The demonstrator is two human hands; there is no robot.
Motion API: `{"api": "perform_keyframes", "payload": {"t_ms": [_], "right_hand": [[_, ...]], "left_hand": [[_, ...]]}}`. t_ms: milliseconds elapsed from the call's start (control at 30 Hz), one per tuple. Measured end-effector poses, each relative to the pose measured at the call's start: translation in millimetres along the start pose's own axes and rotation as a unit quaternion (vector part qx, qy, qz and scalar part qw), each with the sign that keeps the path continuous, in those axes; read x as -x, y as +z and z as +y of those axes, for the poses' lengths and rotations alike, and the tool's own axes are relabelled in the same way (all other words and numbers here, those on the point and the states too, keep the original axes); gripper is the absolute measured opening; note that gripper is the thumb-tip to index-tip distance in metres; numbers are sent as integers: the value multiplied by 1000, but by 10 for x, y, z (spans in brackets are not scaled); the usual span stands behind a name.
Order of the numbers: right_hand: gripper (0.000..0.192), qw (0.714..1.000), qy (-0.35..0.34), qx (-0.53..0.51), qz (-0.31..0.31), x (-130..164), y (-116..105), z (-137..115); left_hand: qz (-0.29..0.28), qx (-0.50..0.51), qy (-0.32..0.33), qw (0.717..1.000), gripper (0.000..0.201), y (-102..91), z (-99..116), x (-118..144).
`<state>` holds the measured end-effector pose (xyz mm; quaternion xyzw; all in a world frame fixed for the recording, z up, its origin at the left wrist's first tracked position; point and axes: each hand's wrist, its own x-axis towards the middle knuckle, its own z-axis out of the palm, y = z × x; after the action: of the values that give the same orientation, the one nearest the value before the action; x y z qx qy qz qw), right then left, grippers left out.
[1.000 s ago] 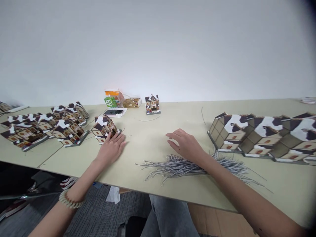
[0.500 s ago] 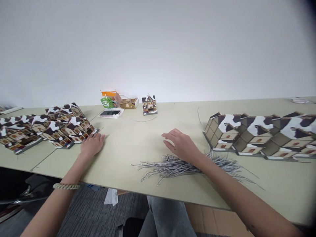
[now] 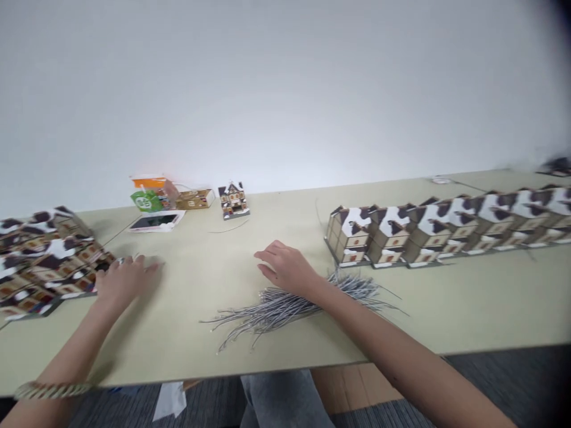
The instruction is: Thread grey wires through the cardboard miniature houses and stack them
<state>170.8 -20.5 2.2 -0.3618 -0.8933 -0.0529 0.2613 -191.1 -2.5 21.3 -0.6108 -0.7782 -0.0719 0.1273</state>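
My left hand (image 3: 122, 282) is at the right end of a cluster of small snow-roofed model houses (image 3: 47, 261). Slightly blurred, its fingers look spread, with the thumb pointing right; whether it touches the nearest house I cannot tell. My right hand (image 3: 288, 270) hovers around the middle of the table, thumb and fingers apart and nothing between them. Beneath that wrist lies a loose bundle of thin grey wires (image 3: 276, 312), partly covered by the forearm. One single model house (image 3: 234, 201) stands by itself near the wall.
A long row of similar houses (image 3: 428, 229) runs along the right side of the table (image 3: 191, 333). At back left lie a phone (image 3: 154, 222), a green packet (image 3: 146, 201), an orange-topped bag (image 3: 149, 182) and a small brown box (image 3: 195, 199). A stray wire (image 3: 228, 229) lies before the single house.
The view has turned right, so the table's things appear further left and more of the right row shows. My left hand's fingers have spread beside the cluster; my right hand keeps its relaxed shape.
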Motion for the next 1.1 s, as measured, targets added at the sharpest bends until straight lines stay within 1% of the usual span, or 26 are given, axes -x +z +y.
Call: {"api": "perform_keyframes", "payload": {"t_ms": [67,100,167,200,300,367,400,467,533,633,700,733,833,900,967,1100], "right_hand": [[22,1000,16,5,-5,-17,-12,14],[22,1000,28,6,-1,-23,-17,25],[22,998,53,2,19,-32,-21,50],[22,997,64,-1,33,-35,-22,63],[21,993,90,-3,77,-47,-42,102],[22,987,115,13,109,-58,-96,138],[23,982,134,29,128,-62,-141,163],[26,965,191,74,166,-61,-266,234],[31,938,261,138,184,-38,-422,329],[39,886,379,212,166,40,-633,486],[40,857,431,237,154,104,-710,573],[39,855,439,240,140,132,-725,605],[36,871,425,226,95,180,-703,655],[36,883,408,215,91,185,-668,663],[39,891,393,194,113,178,-642,673],[42,900,367,146,182,165,-619,724]], "left_hand": [[-5,-58,51,997,46,-65,244,-13],[6,-76,81,994,47,-101,402,-8],[26,-77,147,986,49,-169,767,22],[30,-68,189,979,49,-195,961,44],[39,-5,270,962,45,-219,1496,126],[58,52,315,946,40,-186,1746,186],[72,79,331,938,39,-156,1826,213],[104,128,345,924,37,-78,1901,254],[124,168,347,914,35,11,1886,266],[119,219,335,909,33,120,1805,239],[108,247,322,907,33,158,1770,217],[105,258,318,906,33,168,1765,212],[99,278,324,899,31,180,1787,230],[93,283,326,897,30,190,1811,259],[86,286,325,897,29,203,1829,286],[81,289,321,898,28,214,1840,311]]}}
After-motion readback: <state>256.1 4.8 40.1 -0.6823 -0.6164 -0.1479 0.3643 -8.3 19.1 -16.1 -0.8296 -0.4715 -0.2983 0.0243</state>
